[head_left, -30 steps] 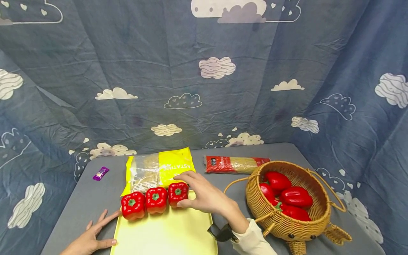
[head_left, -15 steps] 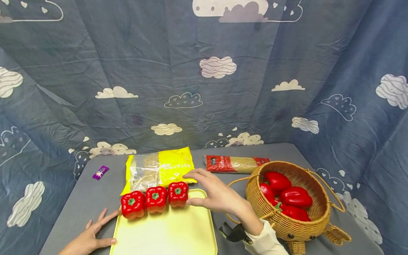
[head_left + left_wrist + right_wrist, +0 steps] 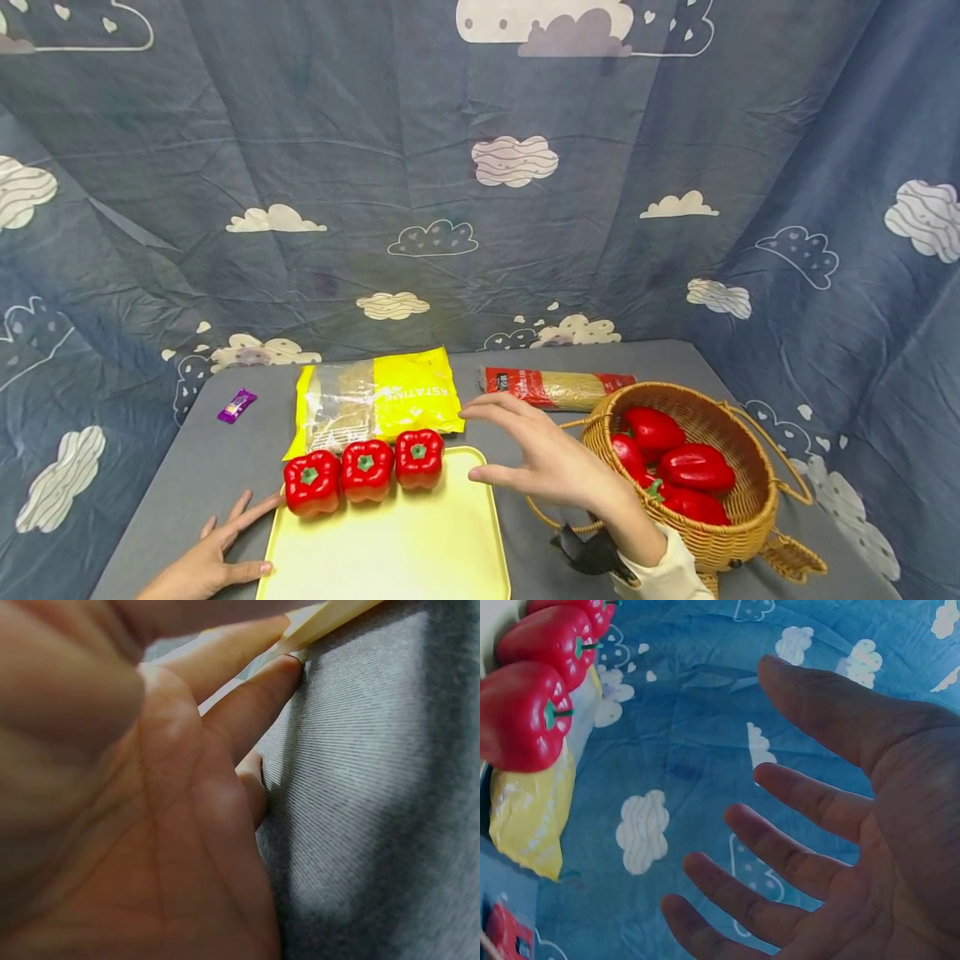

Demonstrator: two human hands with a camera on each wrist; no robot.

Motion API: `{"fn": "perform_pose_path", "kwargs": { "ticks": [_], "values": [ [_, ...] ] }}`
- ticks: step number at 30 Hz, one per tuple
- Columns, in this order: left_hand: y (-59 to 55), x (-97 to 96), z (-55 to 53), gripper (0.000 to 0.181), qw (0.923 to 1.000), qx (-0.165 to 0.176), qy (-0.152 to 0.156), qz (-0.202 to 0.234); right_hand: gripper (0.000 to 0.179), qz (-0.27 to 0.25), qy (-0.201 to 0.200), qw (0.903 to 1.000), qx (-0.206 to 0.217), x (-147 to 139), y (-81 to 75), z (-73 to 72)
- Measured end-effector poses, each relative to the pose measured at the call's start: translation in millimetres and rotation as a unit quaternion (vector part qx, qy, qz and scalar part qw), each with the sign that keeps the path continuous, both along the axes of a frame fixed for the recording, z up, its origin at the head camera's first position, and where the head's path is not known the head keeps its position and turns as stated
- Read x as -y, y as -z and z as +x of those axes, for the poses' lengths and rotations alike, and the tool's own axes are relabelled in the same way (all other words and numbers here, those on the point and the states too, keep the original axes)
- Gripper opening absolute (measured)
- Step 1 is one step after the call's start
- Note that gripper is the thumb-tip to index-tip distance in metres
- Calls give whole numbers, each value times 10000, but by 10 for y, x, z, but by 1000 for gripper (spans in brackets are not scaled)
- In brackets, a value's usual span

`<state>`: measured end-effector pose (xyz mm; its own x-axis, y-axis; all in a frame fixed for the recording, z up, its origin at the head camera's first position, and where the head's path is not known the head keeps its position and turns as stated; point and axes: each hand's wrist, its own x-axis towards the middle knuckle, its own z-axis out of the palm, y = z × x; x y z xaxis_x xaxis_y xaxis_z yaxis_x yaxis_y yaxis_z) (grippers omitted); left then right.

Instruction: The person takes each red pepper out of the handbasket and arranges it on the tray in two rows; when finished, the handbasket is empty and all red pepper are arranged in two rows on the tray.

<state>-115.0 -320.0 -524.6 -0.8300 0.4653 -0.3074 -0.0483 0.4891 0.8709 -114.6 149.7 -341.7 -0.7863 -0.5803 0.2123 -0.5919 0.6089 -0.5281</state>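
Three red bell peppers stand in a row along the far edge of a pale yellow tray (image 3: 390, 546): a left one (image 3: 312, 483), a middle one (image 3: 367, 470) and a right one (image 3: 419, 459). My left hand (image 3: 213, 554) rests at the tray's left side, fingers spread, touching its rim with fingertip and thumb. In the left wrist view the fingers (image 3: 247, 705) reach the tray's edge. My right hand (image 3: 551, 454) hovers between the tray and the basket, fingers apart and holding nothing; the right wrist view shows its bare palm (image 3: 907, 862).
A wicker basket (image 3: 678, 533) with several red peppers (image 3: 697, 467) stands at the right. Behind the tray lies a yellow pasta bag (image 3: 412, 392). A red noodle packet (image 3: 555, 388) is at the back, and a purple-wrapped sweet (image 3: 237, 406) lies at the back left.
My right hand has drawn away from the right-hand pepper and moved right, toward the basket. The left hand and the three peppers look unmoved.
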Motion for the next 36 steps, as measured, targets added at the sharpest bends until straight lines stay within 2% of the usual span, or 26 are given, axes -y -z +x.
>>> {"fn": "perform_pose_path", "kwargs": {
  "ticks": [6, 9, 12, 17, 24, 27, 30, 36],
  "values": [
    [-10, 7, -18, 79, 9997, 237, -69, -77, 59, -83, 169, 9998, 27, -172, -42, 62],
    [-25, -7, -21, 80, 9996, 228, -90, -164, 60, -108, 331, 9994, 78, -268, -43, 104],
    [-39, -21, -10, 82, 9997, 81, -53, -228, 60, -101, 505, 9986, 111, -379, -44, 155],
    [-33, -7, -14, 83, 9993, 142, -24, -338, 59, -139, 776, 9968, 117, -589, -45, 219],
    [-37, -3, -18, 79, 9996, 144, -35, -230, 55, -205, 1132, 9929, -307, -849, -8, 291],
    [-35, -9, -25, 80, 9997, 40, -19, -235, 54, -156, 1355, 9899, -398, -957, -15, 304],
    [27, 16, -42, 79, 9999, -35, 16, -147, 52, -104, 1562, 9871, -336, -1078, -16, 330],
    [279, 148, -101, 76, 9999, -141, 12, -87, 49, -18, 1983, 9801, -48, -1299, 26, 387]
  ]
}}
